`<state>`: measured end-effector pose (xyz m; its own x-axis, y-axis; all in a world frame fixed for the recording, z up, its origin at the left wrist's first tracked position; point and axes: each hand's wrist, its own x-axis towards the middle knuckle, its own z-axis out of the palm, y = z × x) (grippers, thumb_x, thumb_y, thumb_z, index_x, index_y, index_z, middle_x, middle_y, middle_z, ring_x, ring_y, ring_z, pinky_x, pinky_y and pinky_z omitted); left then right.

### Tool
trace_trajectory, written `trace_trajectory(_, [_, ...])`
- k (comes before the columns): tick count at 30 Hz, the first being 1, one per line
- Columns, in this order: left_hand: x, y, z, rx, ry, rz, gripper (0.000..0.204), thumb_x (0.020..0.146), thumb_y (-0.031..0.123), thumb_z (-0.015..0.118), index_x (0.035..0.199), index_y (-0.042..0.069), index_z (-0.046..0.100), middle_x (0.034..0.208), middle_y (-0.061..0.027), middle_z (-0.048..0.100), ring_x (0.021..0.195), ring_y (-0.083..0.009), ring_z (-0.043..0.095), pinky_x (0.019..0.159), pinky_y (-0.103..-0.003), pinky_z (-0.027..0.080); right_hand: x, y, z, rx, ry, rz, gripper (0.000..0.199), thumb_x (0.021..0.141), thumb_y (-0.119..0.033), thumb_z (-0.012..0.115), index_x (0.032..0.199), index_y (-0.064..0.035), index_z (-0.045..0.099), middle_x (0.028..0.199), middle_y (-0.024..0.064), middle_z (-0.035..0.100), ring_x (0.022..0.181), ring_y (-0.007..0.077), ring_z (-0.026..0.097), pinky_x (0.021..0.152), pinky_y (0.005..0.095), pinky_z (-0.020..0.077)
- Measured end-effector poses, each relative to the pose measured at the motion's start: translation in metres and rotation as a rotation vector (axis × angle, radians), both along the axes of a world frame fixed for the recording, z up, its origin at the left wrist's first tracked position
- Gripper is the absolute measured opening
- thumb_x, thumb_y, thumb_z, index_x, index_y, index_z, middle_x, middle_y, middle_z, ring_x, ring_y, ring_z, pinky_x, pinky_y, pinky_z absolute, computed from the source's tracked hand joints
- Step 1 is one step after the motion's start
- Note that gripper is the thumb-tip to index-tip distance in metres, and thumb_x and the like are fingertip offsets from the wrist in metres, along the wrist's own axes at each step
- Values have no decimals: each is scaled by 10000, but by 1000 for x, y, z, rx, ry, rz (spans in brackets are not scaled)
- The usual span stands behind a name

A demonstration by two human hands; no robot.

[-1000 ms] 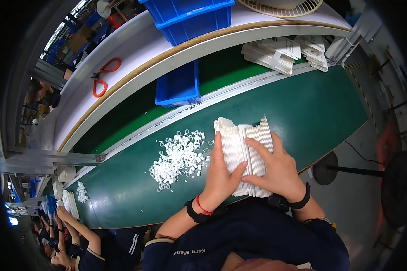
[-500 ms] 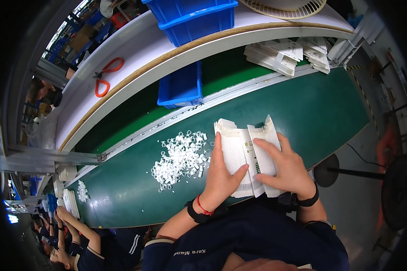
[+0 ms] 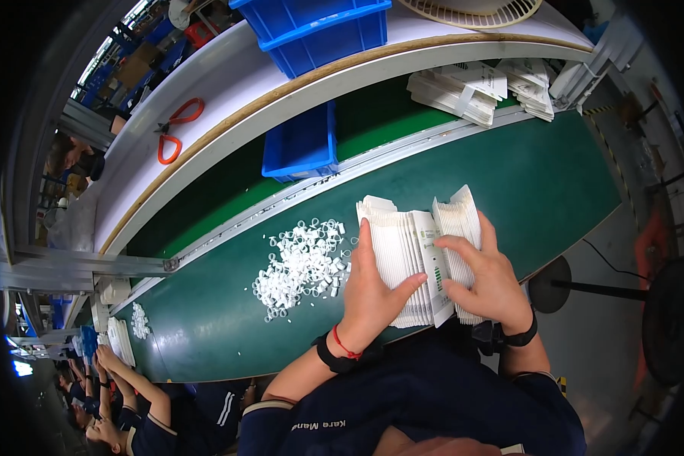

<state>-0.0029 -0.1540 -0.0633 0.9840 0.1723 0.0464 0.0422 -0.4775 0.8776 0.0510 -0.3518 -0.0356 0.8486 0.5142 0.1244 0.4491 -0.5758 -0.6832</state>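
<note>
A thick stack of flat white cardboard sleeves (image 3: 397, 247), perhaps folded boxes, stands on edge at the table's near side. My left hand (image 3: 368, 296) grips its left portion, thumb on the near upper edges and fingers along the outer side. My right hand (image 3: 498, 285) clasps the smaller right portion (image 3: 459, 216), its fingertips among the edges by the gap. Between the two portions a printed face (image 3: 434, 262) with green marks shows. Left of my left hand lies a heap of small white plastic rings (image 3: 300, 262).
A blue bin (image 3: 302, 144) sits under the shelf, with more blue bins (image 3: 323, 38) above. Red-handled scissors (image 3: 176, 131) lie on the shelf. More white sleeves (image 3: 463, 91) rest at the far right. Other people (image 3: 129, 372) work at lower left; a black fan (image 3: 665, 327) stands right.
The gap in the stack has shifted rightward. More sleeves now lean on the left portion, fewer on the right, and my right hand has moved slightly right with its portion.
</note>
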Motion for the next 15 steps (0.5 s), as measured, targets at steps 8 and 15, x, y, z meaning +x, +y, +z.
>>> trace_trajectory(8, [1, -3, -3, 66, -8, 10, 1116, 652, 252, 853, 1426, -83, 122, 1347, -304, 381, 1230, -376, 456, 997, -395, 400, -6, 6, 2, -105, 21, -68, 634, 590, -347, 800, 1170, -238, 567, 1380, 358, 260, 1035, 506, 561, 850, 436, 508])
trace_trajectory(15, [3, -4, -11, 93, -98, -11, 1080, 681, 212, 825, 1442, -40, 101, 1210, -277, 462, 1092, -382, 538, 870, -407, 473, -4, -4, -2, -35, 20, -93, 700, 608, -231, 724, 1268, -204, 493, 1384, 361, 253, 997, 496, 575, 842, 440, 507])
